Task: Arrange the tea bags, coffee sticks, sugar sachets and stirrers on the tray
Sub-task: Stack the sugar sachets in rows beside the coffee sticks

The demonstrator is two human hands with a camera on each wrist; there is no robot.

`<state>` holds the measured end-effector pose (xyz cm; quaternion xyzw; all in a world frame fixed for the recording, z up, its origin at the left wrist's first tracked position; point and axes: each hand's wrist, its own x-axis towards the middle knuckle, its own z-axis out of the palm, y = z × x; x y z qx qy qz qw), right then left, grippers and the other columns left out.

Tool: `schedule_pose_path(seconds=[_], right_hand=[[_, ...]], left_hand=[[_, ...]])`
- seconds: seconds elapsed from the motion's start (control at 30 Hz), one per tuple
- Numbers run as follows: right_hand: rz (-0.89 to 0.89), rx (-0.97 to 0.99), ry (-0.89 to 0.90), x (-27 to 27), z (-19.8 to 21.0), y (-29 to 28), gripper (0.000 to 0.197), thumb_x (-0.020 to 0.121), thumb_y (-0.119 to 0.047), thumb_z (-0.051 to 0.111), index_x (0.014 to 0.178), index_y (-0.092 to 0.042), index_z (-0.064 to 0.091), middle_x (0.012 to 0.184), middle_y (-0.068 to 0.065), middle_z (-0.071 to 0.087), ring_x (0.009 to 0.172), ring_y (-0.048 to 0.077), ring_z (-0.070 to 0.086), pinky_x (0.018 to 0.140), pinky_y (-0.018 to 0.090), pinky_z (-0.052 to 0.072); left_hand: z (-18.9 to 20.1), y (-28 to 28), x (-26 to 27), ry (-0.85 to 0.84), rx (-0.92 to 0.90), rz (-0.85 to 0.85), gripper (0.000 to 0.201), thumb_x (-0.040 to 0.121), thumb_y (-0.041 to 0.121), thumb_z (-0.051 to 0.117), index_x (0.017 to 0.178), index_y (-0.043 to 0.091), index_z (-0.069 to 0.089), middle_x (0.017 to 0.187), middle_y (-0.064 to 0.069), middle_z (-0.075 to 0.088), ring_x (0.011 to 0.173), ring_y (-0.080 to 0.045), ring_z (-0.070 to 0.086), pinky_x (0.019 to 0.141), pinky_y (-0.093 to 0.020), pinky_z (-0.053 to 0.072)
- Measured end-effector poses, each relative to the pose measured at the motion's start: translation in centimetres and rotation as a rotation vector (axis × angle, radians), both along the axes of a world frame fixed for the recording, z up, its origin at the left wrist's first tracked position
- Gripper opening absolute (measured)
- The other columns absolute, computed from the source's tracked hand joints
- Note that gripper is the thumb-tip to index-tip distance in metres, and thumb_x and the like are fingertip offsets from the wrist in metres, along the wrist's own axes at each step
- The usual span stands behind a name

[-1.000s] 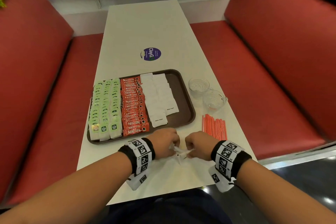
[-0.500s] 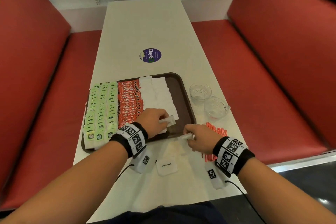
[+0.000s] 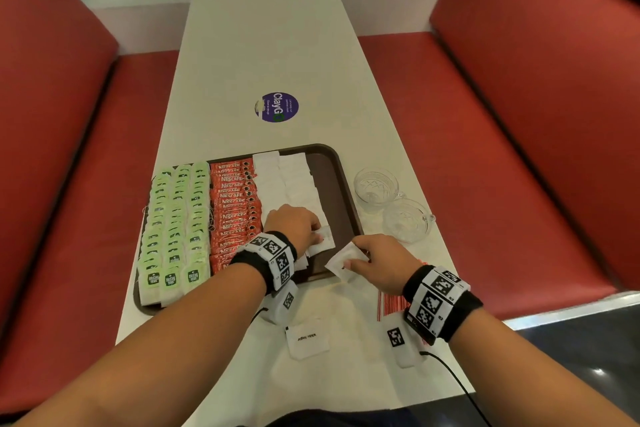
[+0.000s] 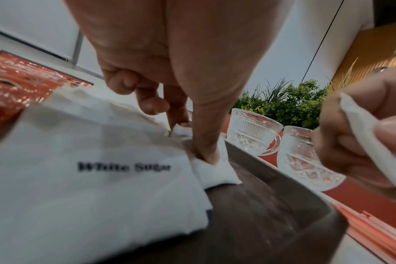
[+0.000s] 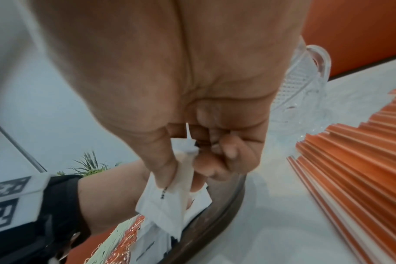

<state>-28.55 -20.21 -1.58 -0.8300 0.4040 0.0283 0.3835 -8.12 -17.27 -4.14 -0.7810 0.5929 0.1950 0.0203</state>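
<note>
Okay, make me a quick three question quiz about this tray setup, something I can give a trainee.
1. True or false: the stirrers are already on the tray.
2. What does the right hand hold? A) coffee stick B) sugar sachet C) tea bag
3. Fill in: the left hand sets a sachet down in the row next to the red ______ sticks.

Key:
1. False, they lie on the table.
2. B, pinched over the tray's near edge.
3. Coffee.
</note>
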Motion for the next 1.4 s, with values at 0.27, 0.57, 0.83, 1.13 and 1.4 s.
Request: schedule_pose_path(seconds=[0.27, 0.57, 0.83, 1.13, 1.4], right_hand=[[-0.077, 0.042, -0.043, 1.3, -0.1, -1.0, 0.016, 0.1, -0.024, 0.057, 0.089, -0.014, 0.062, 0.076, 0.001, 0.062, 0.07, 0.017, 0.06, 0.066, 0.032, 0.049], [-0.118, 0.104, -0.091, 3.5, -0.4, -1.7, 0.026, 0.099, -0.012, 0.052, 0.123, -0.017, 0.061, 0.105, 0.001, 0.071, 0.082, 0.012, 0.064, 0.078, 0.024, 0.055], [-0.038, 0.187, 0.076, 4.8, -0.3, -2.2, 0.072, 0.095, 0.004, 0.046, 0.158, -0.014, 0.018, 0.156, 0.003, 0.041, 0.143, 0.024, 0.04, 0.111, 0.031, 0.037], [-0.01, 0.191, 0.079, 4.7, -0.4, -1.7, 0.068, 0.092, 0.007, 0.045, 0.155, -0.012, 0.026, 0.153, 0.008, 0.046, 0.138, 0.026, 0.045, 0.108, 0.032, 0.043], [0.06, 0.117, 0.092, 4.8, -0.7, -1.0, 0.053, 0.091, -0.006, 0.049, 0.142, -0.018, 0.036, 0.122, 0.012, 0.065, 0.103, 0.028, 0.064, 0.092, 0.044, 0.055]], left_hand=[[1.4, 0.2, 0.4, 0.226, -0.162, 0.045, 0.027, 0.09, 0.054, 0.061, 0.1, 0.029, 0.068, 0.097, 0.009, 0.066, 0.091, -0.012, 0.061, 0.083, -0.033, 0.05], [2.6, 2.4, 1.2, 0.296, -0.145, -0.001, 0.025, 0.09, 0.04, 0.069, 0.109, 0.024, 0.071, 0.096, 0.009, 0.068, 0.083, -0.008, 0.058, 0.071, -0.019, 0.041], [0.9, 2.8, -0.2, 0.194, -0.04, 0.043, 0.025, 0.082, 0.043, 0.077, 0.098, 0.03, 0.063, 0.092, 0.007, 0.066, 0.089, -0.016, 0.06, 0.081, -0.032, 0.05], [0.1, 3.4, -0.7, -0.016, -0.063, -0.155, 0.03, 0.085, 0.053, 0.068, 0.11, 0.036, 0.066, 0.114, 0.007, 0.059, 0.105, -0.02, 0.05, 0.089, -0.038, 0.043], [0.7, 3.9, -0.4, -0.053, -0.075, -0.194, 0.032, 0.09, 0.055, 0.06, 0.116, 0.037, 0.064, 0.118, 0.008, 0.059, 0.107, -0.02, 0.05, 0.089, -0.038, 0.04]])
